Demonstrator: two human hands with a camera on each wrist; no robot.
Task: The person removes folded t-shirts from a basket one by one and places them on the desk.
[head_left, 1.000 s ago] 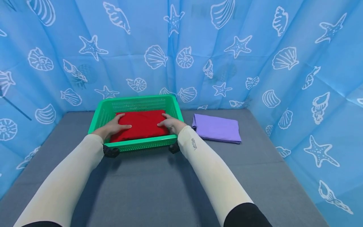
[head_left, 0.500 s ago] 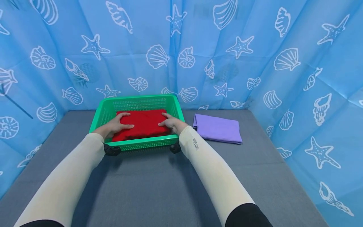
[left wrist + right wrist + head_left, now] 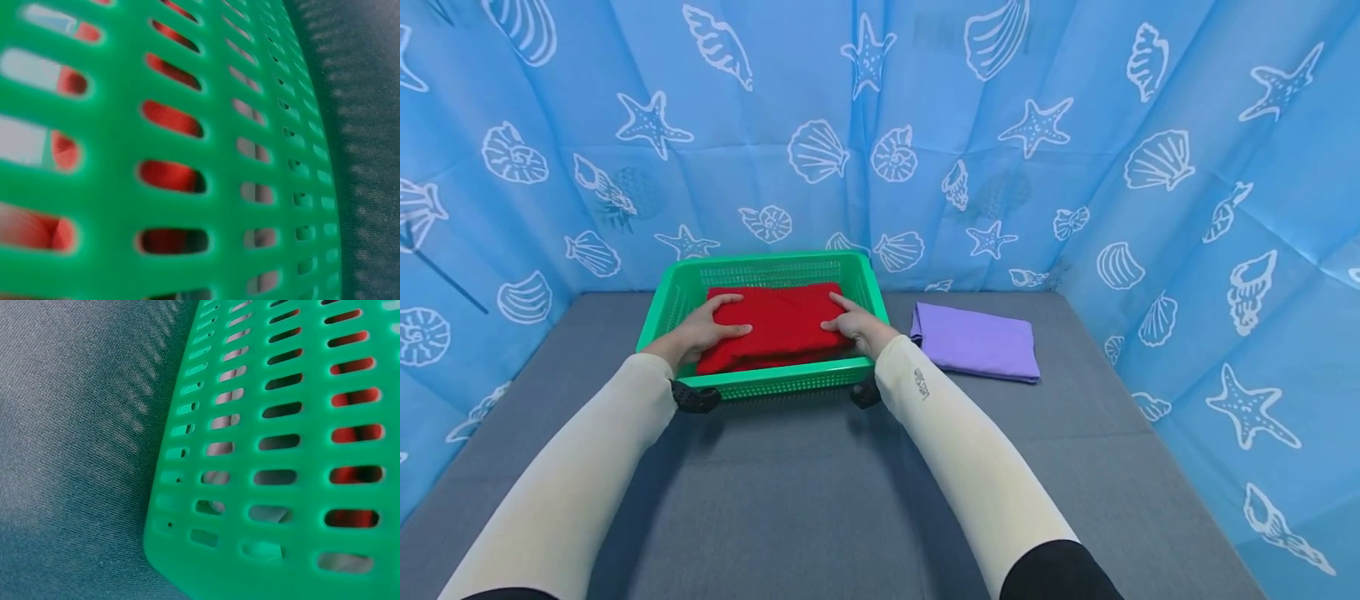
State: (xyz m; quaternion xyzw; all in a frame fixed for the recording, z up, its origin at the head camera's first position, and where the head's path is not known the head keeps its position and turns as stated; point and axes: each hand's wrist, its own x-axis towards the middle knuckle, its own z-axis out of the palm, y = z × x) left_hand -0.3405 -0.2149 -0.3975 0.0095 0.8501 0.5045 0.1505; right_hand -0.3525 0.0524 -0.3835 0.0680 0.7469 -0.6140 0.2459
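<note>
A folded red cloth (image 3: 786, 321) is inside a green perforated plastic basket (image 3: 786, 374). My left hand (image 3: 702, 328) grips the cloth's left end, its thumb lying on top. At the opposite end my right hand (image 3: 857, 327) holds on in the same way, thumb on top; the undersides of both hands are hidden. Both wrist views are filled by the basket's slotted wall, with red cloth (image 3: 172, 119) showing through the slots on the left and red cloth (image 3: 356, 434) on the right. Something pale shows lower through the slots.
A folded purple cloth (image 3: 976, 340) lies right of the basket on the grey-covered table (image 3: 797, 492). Behind and at the sides hangs a blue curtain (image 3: 925, 100) with white shells and starfish. Both forearms reach over the basket's near rim.
The red cloth has risen slightly in the basket, its far edge now higher, with both hands holding its ends. The head view has shifted a little. The purple cloth stays where it was.
</note>
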